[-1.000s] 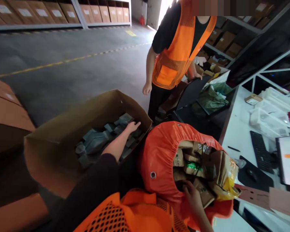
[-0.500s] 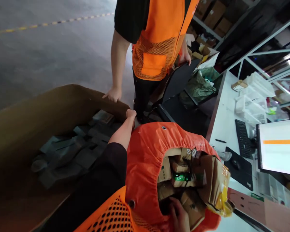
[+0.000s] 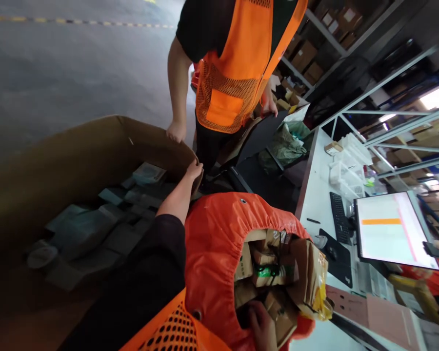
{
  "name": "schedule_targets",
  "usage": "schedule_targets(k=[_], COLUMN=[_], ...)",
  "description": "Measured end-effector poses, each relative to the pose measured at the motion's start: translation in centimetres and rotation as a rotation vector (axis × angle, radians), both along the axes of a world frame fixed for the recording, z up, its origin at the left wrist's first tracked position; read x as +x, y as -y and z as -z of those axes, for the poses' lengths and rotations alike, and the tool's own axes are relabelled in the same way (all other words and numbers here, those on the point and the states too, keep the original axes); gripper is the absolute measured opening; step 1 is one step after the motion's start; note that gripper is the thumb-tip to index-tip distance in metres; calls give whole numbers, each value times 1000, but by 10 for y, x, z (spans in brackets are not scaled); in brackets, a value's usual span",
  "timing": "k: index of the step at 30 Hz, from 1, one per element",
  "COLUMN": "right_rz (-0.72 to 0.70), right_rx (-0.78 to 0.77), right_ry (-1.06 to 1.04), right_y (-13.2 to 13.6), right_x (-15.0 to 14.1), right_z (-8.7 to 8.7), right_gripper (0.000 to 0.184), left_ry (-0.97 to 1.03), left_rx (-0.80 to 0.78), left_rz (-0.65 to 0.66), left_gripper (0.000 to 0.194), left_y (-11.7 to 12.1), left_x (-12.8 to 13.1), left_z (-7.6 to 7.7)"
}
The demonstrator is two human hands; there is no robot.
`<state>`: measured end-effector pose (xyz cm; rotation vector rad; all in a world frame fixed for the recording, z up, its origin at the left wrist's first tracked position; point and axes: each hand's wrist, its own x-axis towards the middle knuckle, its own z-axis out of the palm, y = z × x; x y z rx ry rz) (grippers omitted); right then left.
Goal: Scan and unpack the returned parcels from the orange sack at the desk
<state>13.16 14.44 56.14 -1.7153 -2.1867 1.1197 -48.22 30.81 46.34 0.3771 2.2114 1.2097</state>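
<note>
My left hand is closed on the upper edge of a large cardboard box, at its near right corner. White and grey packages lie in shadow inside it. My right hand reaches into the opening of an orange bag with a gathered rim. Its fingers are curled beside a small cardboard carton, and whatever they grip is hidden. More brown cartons fill the bag, and a yellow-taped carton sticks out over its rim. A co-worker's hand holds the large box's far edge.
The co-worker in an orange vest stands ahead, the other hand on a black chair. To the right runs a white desk with a keyboard, a mouse, a monitor and clear plastic bins. Another orange-clad person shows at the right edge.
The view has swung right, so desk and monitor sit further left. The co-worker's fingers, spread over the box edge before, now curl around it. My right hand stays in the bag.
</note>
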Motion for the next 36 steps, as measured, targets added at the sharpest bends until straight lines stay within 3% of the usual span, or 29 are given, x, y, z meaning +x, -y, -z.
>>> schedule_targets(k=[4, 8, 11, 14, 16, 18, 21, 23, 25, 28, 33, 36], right_rz=[-77, -234, -247, -302, -346, -381, -446, -498, -543, -589, -622, -618], right_rx=[-21, -54, -61, -44, -19, 19, 93, 143, 185, 226, 251, 249], right_ry=[31, 128, 136, 156, 168, 172, 157, 145, 138, 128, 96, 65], right_y=[1, 10, 17, 25, 32, 42, 62, 77, 90, 101, 101, 98], right_x=[-18, -30, -30, -29, -26, -21, -11, -4, 3, 13, 23, 23], right_z=[-28, -49, -51, -55, -62, -75, -97, -110, -120, -126, -124, -125], right_gripper=[51, 42, 35, 34, 36, 36, 25, 17, 14, 15, 24, 29], left_ry=[-13, -66, -213, -304, -336, -360, -329, -252, -198, -257, -305, -300], left_rx=[44, 27, 90, 184, 300, 410, 400, 307, 226, 180, 93, 54], left_rz=[145, 247, 253, 426, 677, 942, 1135, 1068, 911, 739, 790, 827], left_gripper=[53, 51, 46, 40, 36, 32, 27, 29, 43, 63, 70, 53], left_y=[80, 198, 273, 303, 298, 278, 234, 203, 173, 133, 98, 91], left_x=[66, 160, 221, 275, 309, 343, 393, 424, 448, 465, 471, 478], left_z=[-12, -24, -55, -102, -134, -160, -177, -176, -171, -164, -159, -160])
